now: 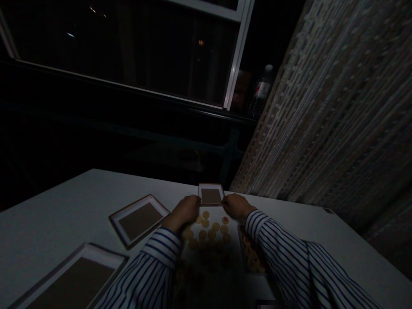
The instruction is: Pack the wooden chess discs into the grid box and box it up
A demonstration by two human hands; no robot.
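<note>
Both my hands are at a small shallow tray [210, 196] with a brown inside and a pale rim, near the far edge of the white table. My left hand [188, 209] is closed on its left side. On its right side my right hand [237, 206] grips the near corner. Between my forearms lie several small round yellowish discs [211, 234], one with a red mark; the nearer ones fade into shadow. Beneath my right forearm, partly hidden, is a tray of orange-brown pieces [251, 255] too dark to name.
Left of my arms lie a middle-sized tray [138, 221] and a larger tray [69, 283] on the white table [64, 201]. A bead-like string curtain [322, 107] hangs at the right. A bottle [261, 90] stands by the dark window [144, 47].
</note>
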